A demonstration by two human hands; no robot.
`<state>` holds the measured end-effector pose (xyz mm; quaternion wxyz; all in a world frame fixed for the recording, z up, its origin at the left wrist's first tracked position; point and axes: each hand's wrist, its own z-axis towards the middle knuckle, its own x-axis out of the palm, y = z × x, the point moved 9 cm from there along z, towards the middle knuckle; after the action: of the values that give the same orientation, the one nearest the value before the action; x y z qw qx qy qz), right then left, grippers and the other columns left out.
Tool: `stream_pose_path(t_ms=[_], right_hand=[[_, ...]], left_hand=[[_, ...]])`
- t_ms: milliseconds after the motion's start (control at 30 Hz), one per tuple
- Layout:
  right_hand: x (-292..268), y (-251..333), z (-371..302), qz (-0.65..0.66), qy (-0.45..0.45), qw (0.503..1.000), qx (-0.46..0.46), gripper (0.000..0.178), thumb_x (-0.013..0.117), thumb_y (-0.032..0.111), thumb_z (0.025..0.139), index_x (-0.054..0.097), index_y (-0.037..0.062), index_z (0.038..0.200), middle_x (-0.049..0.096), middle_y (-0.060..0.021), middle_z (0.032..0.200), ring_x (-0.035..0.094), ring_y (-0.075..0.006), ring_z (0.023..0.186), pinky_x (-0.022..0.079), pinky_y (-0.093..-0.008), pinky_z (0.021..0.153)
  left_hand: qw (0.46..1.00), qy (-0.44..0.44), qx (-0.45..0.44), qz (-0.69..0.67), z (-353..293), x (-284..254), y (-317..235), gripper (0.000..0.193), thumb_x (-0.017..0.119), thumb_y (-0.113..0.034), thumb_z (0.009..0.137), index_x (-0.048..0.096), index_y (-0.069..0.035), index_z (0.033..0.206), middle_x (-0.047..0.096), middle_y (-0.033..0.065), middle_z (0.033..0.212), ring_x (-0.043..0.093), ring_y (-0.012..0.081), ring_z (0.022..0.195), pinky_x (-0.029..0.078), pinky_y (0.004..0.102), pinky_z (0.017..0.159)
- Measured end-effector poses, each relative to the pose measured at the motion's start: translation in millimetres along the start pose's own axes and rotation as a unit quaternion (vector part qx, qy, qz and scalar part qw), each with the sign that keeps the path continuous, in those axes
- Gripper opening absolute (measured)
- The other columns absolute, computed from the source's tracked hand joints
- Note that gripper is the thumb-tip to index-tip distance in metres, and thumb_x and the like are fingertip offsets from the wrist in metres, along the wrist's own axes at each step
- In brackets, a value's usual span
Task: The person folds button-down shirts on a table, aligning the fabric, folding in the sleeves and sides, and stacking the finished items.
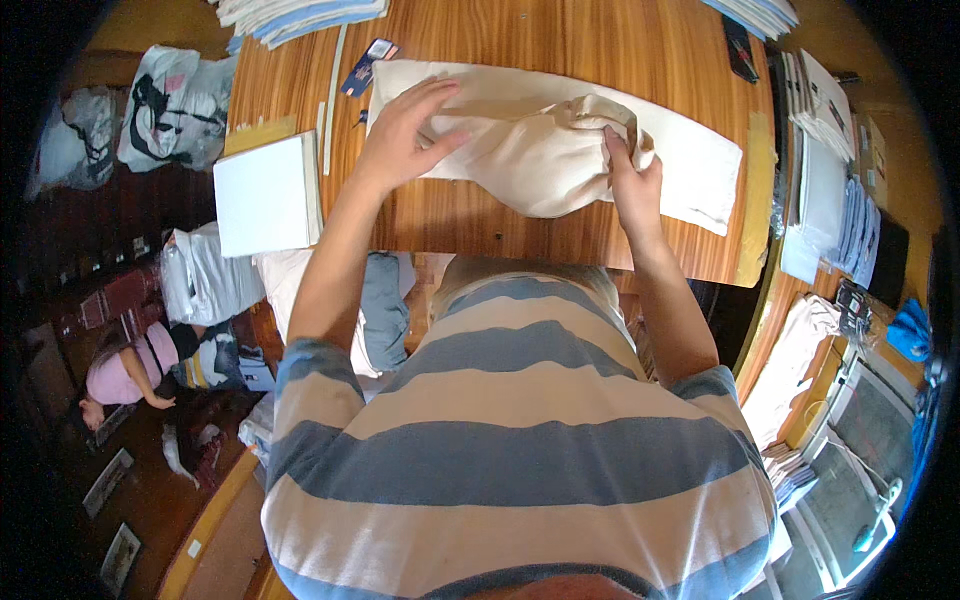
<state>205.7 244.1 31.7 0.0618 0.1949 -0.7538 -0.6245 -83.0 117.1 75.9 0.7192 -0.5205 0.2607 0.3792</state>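
A cream garment (540,170), long and narrow like folded trousers, lies across the wooden table (480,228). Its middle is bunched up and twisted, while the flat ends reach out to the left and right. My right hand (634,178) is closed on the bunched cloth, thumb on top and the other fingers partly hidden by the folds. Over the garment's left end, my left hand (405,135) has its thumb and fingers apart and holds nothing. A dark blue hang tag (368,68) rests just beyond the left end of the cloth.
White flat boards (265,195) are stacked at the table's left edge. Folded clothes (300,14) sit at the far left, and a dark flat object (741,52) lies far right. Folded garments (858,230) fill the right side. A person in pink (135,372) is at lower left.
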Motion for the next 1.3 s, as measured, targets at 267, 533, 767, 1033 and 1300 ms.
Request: stream_pose_path(t_ms=[267, 533, 767, 1033, 1300], right_hand=[[-64, -30, 77, -0.231, 0.115, 0.965, 0.046, 0.062, 0.075, 0.041, 0.093, 0.062, -0.0087, 0.127, 0.071, -0.0151, 0.091, 0.067, -0.0205, 0.077, 0.054, -0.0343, 0.068], [-48, -3, 125, -0.304, 0.199, 0.93, -0.056, 0.042, 0.067, 0.043, 0.1, 0.075, 0.0019, 0.104, 0.074, -0.0199, 0.092, 0.07, -0.0318, 0.086, 0.054, -0.0403, 0.085], [-86, -50, 131, -0.387, 0.114, 0.914, -0.05, 0.039, 0.067, 0.043, 0.099, 0.074, 0.0045, 0.099, 0.073, -0.0182, 0.081, 0.073, -0.0347, 0.078, 0.056, -0.043, 0.072], [-90, -27, 123, -0.443, -0.059, 0.881, -0.156, 0.039, 0.068, 0.045, 0.098, 0.075, 0.007, 0.094, 0.072, -0.0168, 0.074, 0.071, -0.0373, 0.066, 0.056, -0.0455, 0.06], [-92, -40, 130, -0.468, -0.028, 0.882, -0.055, 0.034, 0.068, 0.041, 0.098, 0.074, 0.0075, 0.098, 0.075, -0.0185, 0.094, 0.073, -0.0375, 0.086, 0.058, -0.0484, 0.071]], left_hand=[[0.996, 0.089, 0.018, 0.021, 9, 44, 37, 0.072, 0.085, -0.044, 0.077, 0.062, -0.003, 0.133, 0.063, 0.0189, 0.133, 0.057, 0.0386, 0.126, 0.044, 0.047, 0.108], [0.987, 0.133, -0.053, 0.07, 22, 48, 82, 0.053, 0.088, -0.045, 0.077, 0.07, -0.002, 0.103, 0.068, 0.0163, 0.099, 0.066, 0.0365, 0.095, 0.054, 0.0431, 0.086], [0.992, 0.076, -0.078, 0.067, 21, 44, 95, 0.05, 0.086, -0.044, 0.08, 0.07, -0.002, 0.101, 0.068, 0.0164, 0.098, 0.067, 0.0379, 0.094, 0.054, 0.0457, 0.084], [0.986, 0.019, -0.036, 0.159, 28, 41, 74, 0.044, 0.082, -0.037, 0.085, 0.069, -0.006, 0.114, 0.065, 0.012, 0.118, 0.06, 0.0338, 0.114, 0.049, 0.0458, 0.097], [0.979, -0.078, -0.085, 0.169, 17, 44, 70, 0.025, 0.071, -0.017, 0.094, 0.071, -0.007, 0.117, 0.065, 0.014, 0.122, 0.059, 0.0359, 0.119, 0.046, 0.046, 0.102]])
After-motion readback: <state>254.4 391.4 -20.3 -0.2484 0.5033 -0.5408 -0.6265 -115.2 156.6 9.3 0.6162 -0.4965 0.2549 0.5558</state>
